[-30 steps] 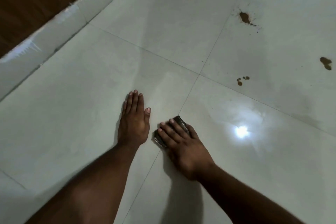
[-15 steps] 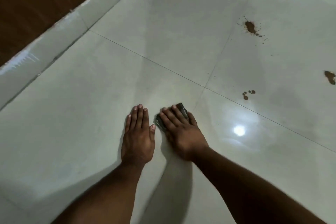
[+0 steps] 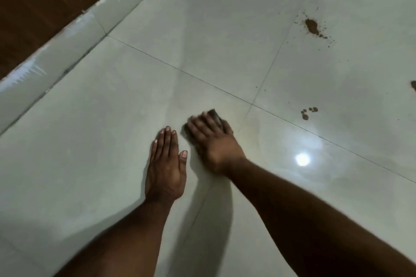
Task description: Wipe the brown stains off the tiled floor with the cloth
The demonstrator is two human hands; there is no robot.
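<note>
Looking down from the head camera:
Right hand: pressing flat on the cloth [image 3: 215, 117], fingers [image 3: 198, 127] laid close together over it; right hand [image 3: 216, 141] blurred at the fingertips, so likely sliding.
Cloth: lying dark and small on the tiled floor [image 3: 112, 119], mostly hidden under the right hand, showing only at its far edge and left corner, just short of the crossing of grout lines [image 3: 251, 103].
Left hand: resting palm down on the tile just beside the right one, fingers pressed together, thumb slightly out; left hand [image 3: 165, 168] holding nothing, apparently bracing body weight.
Nearest stains: sitting as a cluster of small brown drops [image 3: 308, 113] to the right of the cloth and slightly farther away, across the grout line, on the next tile over.
Larger stain: lying as a brown blotch with spatter [image 3: 313, 27] well beyond the drops, far and to the right.
Third stain: showing only partly at the right frame edge [image 3: 413, 85].
Direction for the coming move: judging the sweep as running rightward and a little forward from the cloth to the drops.
Nearer hand: favouring the right, already on the cloth and on the stain side.
Progress: judging as early, all three marks unwiped.
Glare spot [image 3: 302, 159]: shining on the tile to the right of the right wrist, not a stain.
</note>
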